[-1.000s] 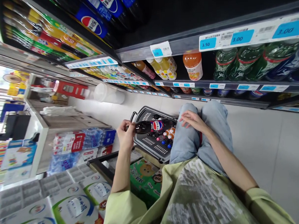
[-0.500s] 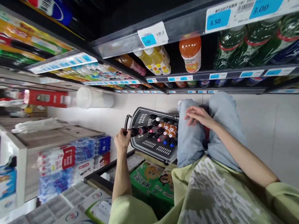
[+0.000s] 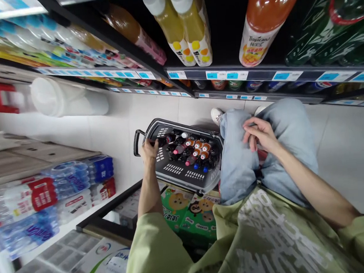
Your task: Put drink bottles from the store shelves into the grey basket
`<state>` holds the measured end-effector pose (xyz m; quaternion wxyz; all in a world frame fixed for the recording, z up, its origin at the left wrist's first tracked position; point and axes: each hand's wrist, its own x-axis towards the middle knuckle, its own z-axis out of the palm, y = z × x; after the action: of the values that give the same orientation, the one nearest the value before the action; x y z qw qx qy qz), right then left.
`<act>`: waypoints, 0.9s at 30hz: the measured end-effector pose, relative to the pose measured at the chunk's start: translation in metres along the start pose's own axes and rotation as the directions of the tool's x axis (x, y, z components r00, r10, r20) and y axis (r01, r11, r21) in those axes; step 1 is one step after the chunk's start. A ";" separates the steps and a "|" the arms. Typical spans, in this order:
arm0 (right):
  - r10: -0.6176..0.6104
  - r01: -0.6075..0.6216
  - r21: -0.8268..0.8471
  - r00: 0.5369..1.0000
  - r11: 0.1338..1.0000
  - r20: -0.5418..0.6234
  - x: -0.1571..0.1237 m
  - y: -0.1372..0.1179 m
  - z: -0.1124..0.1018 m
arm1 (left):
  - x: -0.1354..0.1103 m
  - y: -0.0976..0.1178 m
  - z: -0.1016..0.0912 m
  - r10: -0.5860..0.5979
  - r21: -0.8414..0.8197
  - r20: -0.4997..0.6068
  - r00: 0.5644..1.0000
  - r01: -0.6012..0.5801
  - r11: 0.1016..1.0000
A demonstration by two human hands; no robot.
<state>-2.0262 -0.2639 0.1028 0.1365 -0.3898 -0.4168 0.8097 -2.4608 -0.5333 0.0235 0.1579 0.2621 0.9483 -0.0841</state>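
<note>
A dark shopping basket (image 3: 162, 131) stands on the floor in front of my knees, filled with several small drink bottles (image 3: 194, 152). My left hand (image 3: 148, 149) is at the basket's left end, closed around the neck of a dark cola bottle (image 3: 167, 139) that lies among the others. My right hand (image 3: 258, 133) rests on my jeans at the knee, fingers loosely curled with nothing in them.
Shelves of juice bottles (image 3: 183, 29) and green bottles (image 3: 316, 26) with blue price tags run along the top. Packs of bottled water (image 3: 52, 194) are stacked at left. Green cartons (image 3: 185, 208) sit below the basket. A white bucket (image 3: 66, 101) lies on the floor.
My left hand has lowered the cola bottle from above the basket down into it. The view has moved closer to the shelves. My right hand has slid slightly along the knee.
</note>
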 end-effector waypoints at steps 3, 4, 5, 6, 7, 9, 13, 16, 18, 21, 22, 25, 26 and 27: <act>0.026 -0.026 0.006 0.999 1.000 -0.023 0.001 -0.002 0.001 | 0.013 0.005 0.025 0.049 -0.031 0.062 0.997 -0.047 0.998; 0.036 -0.036 0.006 0.999 0.999 -0.030 0.002 -0.002 0.002 | 0.016 0.007 0.035 0.054 -0.032 0.089 0.995 -0.051 0.998; 0.046 -0.046 0.003 0.998 0.999 -0.038 0.002 -0.003 0.002 | 0.019 0.009 0.044 0.050 -0.028 0.115 0.992 -0.048 0.998; 0.055 -0.055 -0.002 0.997 0.998 -0.047 0.002 -0.003 0.002 | 0.021 0.012 0.053 0.044 -0.021 0.141 0.989 -0.041 0.999; 0.064 -0.064 -0.008 0.996 0.998 -0.059 0.002 -0.004 0.003 | 0.022 0.015 0.063 0.038 -0.016 0.164 0.986 -0.036 0.999; 0.078 -0.080 -0.020 0.993 0.997 -0.087 0.001 -0.006 0.003 | 0.024 0.020 0.080 0.032 -0.023 0.198 0.980 -0.029 0.999; 0.097 -0.103 -0.038 0.987 0.994 -0.130 0.002 -0.009 0.004 | 0.027 0.027 0.107 0.065 -0.090 0.208 0.976 -0.047 0.995; 0.102 -0.109 -0.047 0.985 0.993 -0.136 0.003 -0.011 0.004 | 0.030 0.030 0.116 0.052 -0.127 0.195 0.979 -0.028 0.992; 0.107 -0.116 -0.057 0.984 0.992 -0.141 0.003 -0.010 0.004 | 0.033 0.030 0.118 0.046 -0.153 0.203 0.978 -0.015 0.988; 0.106 -0.116 -0.062 0.984 0.991 -0.144 0.003 -0.009 0.003 | 0.034 0.029 0.116 0.058 -0.177 0.240 0.969 -0.015 0.984; 0.102 -0.111 -0.058 0.985 0.992 -0.142 0.003 -0.009 0.003 | 0.033 0.029 0.115 0.061 -0.181 0.253 0.966 -0.015 0.983; 0.090 -0.097 -0.045 0.986 0.994 -0.140 0.003 -0.008 0.003 | 0.026 0.032 0.105 0.036 -0.190 0.271 0.962 0.017 0.982; 0.086 -0.092 -0.041 0.986 0.995 -0.140 0.003 -0.008 0.003 | 0.022 0.035 0.100 0.013 -0.196 0.262 0.965 0.040 0.980; 0.080 -0.086 -0.034 0.987 0.996 -0.138 0.003 -0.008 0.002 | 0.015 0.041 0.094 -0.010 -0.210 0.242 0.970 0.062 0.976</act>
<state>-2.0310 -0.2583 0.1084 0.1230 -0.4641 -0.4059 0.7776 -2.4280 -0.5142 -0.0729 0.2970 0.2139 0.9305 -0.0147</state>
